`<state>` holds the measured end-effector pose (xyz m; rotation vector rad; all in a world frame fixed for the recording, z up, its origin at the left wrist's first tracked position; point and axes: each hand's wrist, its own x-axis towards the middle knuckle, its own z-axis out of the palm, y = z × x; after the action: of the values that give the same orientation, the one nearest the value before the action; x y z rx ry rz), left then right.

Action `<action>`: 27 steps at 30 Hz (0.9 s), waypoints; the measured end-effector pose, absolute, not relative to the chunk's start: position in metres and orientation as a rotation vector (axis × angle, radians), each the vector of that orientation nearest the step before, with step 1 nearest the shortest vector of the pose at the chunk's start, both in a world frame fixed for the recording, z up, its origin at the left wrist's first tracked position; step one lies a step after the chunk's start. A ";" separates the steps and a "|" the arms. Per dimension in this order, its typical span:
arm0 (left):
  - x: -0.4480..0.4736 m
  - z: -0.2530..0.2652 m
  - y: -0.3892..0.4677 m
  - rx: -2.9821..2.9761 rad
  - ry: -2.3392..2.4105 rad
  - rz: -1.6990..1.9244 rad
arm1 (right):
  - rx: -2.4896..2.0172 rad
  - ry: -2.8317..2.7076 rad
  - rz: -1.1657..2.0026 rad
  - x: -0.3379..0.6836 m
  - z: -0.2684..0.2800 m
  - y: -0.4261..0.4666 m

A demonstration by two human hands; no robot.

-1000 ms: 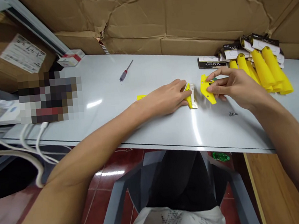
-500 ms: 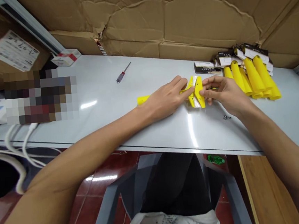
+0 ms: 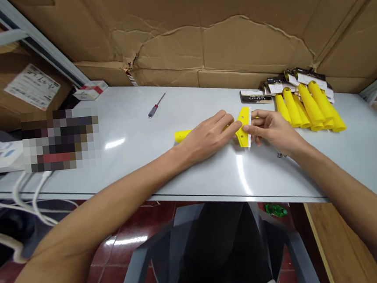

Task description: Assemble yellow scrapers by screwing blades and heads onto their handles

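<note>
My left hand (image 3: 204,135) is wrapped over a yellow scraper (image 3: 182,136), whose handle end sticks out to the left under the palm. Its index finger reaches to the head. Over the head lies a yellow cover plate (image 3: 245,138) with small holes, and a strip of the silvery blade (image 3: 249,127) shows along its right edge. My right hand (image 3: 269,127) pinches the plate and blade edge, thumb on top and fingers behind. A few small metal screws (image 3: 281,155) lie on the table, partly hidden by the right wrist.
Several yellow handles (image 3: 314,106) lie in a pile at the right, with black-and-white card packages (image 3: 281,85) behind them. A screwdriver (image 3: 155,108) rests at the back of the white table (image 3: 130,120). White cables (image 3: 35,196) hang at the left; cardboard (image 3: 167,51) stands behind.
The cover plate has moved left onto the scraper head, so the wide blade strip between them is now covered and only its right edge shows. My right hand moved left with it.
</note>
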<state>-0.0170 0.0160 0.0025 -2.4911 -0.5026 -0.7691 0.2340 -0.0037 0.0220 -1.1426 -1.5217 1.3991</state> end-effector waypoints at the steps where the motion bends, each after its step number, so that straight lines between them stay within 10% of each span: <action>1: -0.017 0.002 0.016 -2.471 -0.486 -0.782 | -1.133 -1.548 1.399 0.234 0.021 -0.004; 27: -0.019 0.000 0.016 -3.097 -1.148 -1.385 | -1.590 -2.612 0.709 0.304 0.069 0.002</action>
<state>-0.0186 0.0159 0.0001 -3.0969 -1.1481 -1.3850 0.3039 0.0022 0.0689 -1.5905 -2.6116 0.7090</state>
